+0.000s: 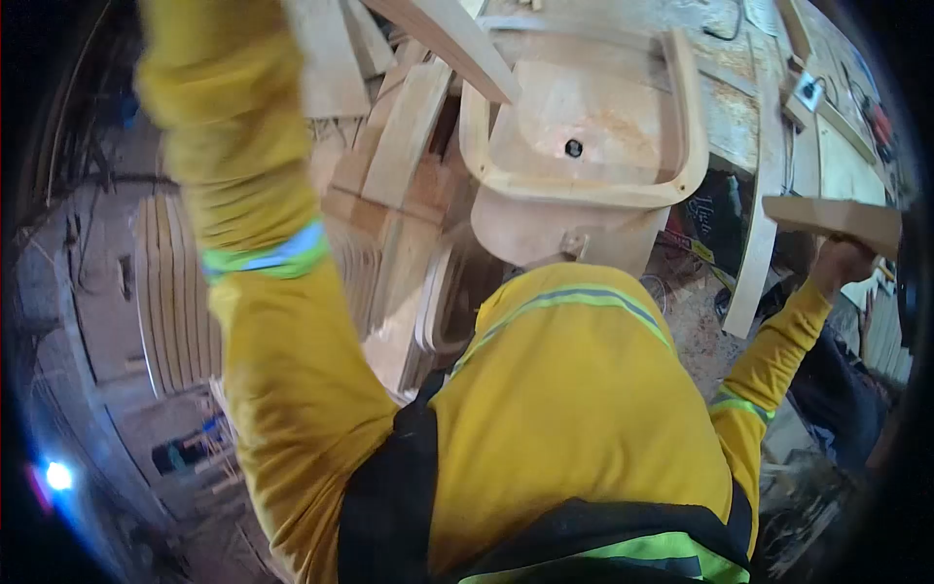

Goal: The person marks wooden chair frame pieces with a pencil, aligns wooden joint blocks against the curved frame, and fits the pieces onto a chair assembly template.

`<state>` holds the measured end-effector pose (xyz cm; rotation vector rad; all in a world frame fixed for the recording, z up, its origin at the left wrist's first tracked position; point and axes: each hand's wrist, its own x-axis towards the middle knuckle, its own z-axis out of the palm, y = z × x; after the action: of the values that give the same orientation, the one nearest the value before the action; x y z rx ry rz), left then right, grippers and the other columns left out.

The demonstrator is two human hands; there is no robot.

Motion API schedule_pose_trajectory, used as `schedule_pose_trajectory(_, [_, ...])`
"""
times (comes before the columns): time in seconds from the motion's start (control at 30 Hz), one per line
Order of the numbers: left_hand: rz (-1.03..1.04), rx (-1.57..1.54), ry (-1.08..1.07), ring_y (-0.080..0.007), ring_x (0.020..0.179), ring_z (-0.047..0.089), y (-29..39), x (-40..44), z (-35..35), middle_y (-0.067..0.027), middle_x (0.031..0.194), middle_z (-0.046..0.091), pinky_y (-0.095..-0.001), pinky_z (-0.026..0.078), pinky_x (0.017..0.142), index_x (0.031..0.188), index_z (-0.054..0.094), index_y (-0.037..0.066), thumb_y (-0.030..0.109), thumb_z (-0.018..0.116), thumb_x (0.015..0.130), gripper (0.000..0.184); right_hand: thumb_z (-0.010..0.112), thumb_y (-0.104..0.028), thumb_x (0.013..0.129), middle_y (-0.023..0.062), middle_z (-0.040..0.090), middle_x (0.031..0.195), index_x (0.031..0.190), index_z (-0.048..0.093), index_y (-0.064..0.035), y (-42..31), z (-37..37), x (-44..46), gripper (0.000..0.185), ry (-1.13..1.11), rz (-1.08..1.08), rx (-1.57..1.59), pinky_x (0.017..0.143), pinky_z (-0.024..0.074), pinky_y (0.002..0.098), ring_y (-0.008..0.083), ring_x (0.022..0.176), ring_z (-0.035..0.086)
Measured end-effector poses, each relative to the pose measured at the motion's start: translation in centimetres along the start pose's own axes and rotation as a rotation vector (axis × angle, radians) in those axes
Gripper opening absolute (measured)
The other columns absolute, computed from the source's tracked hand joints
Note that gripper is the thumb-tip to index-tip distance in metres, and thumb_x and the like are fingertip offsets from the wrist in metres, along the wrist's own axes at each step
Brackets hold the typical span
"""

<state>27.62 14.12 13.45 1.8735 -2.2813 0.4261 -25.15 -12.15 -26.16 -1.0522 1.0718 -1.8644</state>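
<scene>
At the right, my right hand (pixel 843 265) is wrapped round a short, slightly curved wooden piece (pixel 832 220), held out beside the bench. My left arm stretches up past the top left edge of the view, and my left hand is out of sight. A long curved wooden piece (pixel 457 44) reaches in from the top edge; what holds it, if anything, is hidden. Its lower end lies over the left side of a rounded wooden frame (pixel 593 190). Inside the frame is a pale wooden panel (pixel 545 112) with a small black round thing (pixel 574 148) on it.
Stacks of curved wooden strips (pixel 180 292) and boards (pixel 409 131) stand at the left. A long strip (pixel 761 234) juts over the bench's right front edge. Beyond it are a socket (pixel 807 90) and cables. Wood scraps litter the floor at the lower right.
</scene>
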Motion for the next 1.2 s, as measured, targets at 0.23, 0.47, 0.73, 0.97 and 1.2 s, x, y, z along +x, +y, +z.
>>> schedule_pose_trajectory(0.23, [-0.616,0.024,-0.452,-0.0277,0.091,0.064,-0.4,-20.5,-10.7,-0.0156,0.108,0.066,-0.0367,0.053,0.08,0.135,0.053,0.007,0.021,0.083,0.075,0.069,0.036,-0.035,0.103,0.0141,0.062,0.127,0.136,0.054,-0.0023,-3.8,17.7,-9.0,0.05,-0.418,-0.258,-0.598,0.101,0.0504,0.0488,0.0324,0.113,0.062])
schedule_pose_trajectory(0.47, [-1.405,-0.115,-0.877,-0.0269,0.105,0.059,9.1,-35.6,-20.6,-0.0161,0.12,0.061,-0.0375,0.048,0.091,0.14,0.047,0.005,0.022,0.087,0.072,0.08,0.052,-0.01,0.094,0.0143,0.067,0.107,0.109,0.061,0.0017,-6.4,23.8,-33.9,0.022,-1.019,0.24,0.035,0.088,0.0489,0.0411,0.0252,0.101,0.061])
schedule_pose_trajectory(0.73, [-1.874,-0.309,-0.912,-0.0261,0.121,0.053,12.6,-47.7,-22.3,-0.0166,0.134,0.055,-0.0383,0.043,0.103,0.146,0.041,0.002,0.023,0.09,0.07,0.093,0.04,-0.017,0.102,0.0164,0.07,0.106,0.114,0.065,0.0075,-3.4,31.7,-62.1,0.037,-1.295,1.111,0.191,0.089,0.0492,0.0355,0.0194,0.1,0.063])
schedule_pose_trajectory(0.97, [-1.687,-0.37,-0.617,-0.0353,0.085,0.068,17.9,-70.3,0.3,-0.0219,0.093,0.067,-0.0462,0.055,0.078,0.13,0.055,0.006,0.026,0.086,0.069,0.071,0.039,-0.031,0.108,0.013,0.065,0.124,0.129,0.061,0.001,8.9,27.0,-71.2,0.045,-1.711,0.72,-0.042,0.101,0.0436,0.0346,0.0192,0.113,0.059])
schedule_pose_trajectory(1.2, [-1.811,-0.67,-0.405,-0.0473,0.085,0.067,23.9,-76.7,21.0,-0.0276,0.089,0.069,-0.054,0.055,0.075,0.12,0.052,0.008,0.03,0.078,0.077,0.055,0.047,-0.037,0.105,0.0057,0.066,0.117,0.124,0.062,-0.0049,6.5,15.9,-58.7,0.04,-1.731,1.015,-0.36,0.092,0.049,0.0305,0.0161,0.105,0.063])
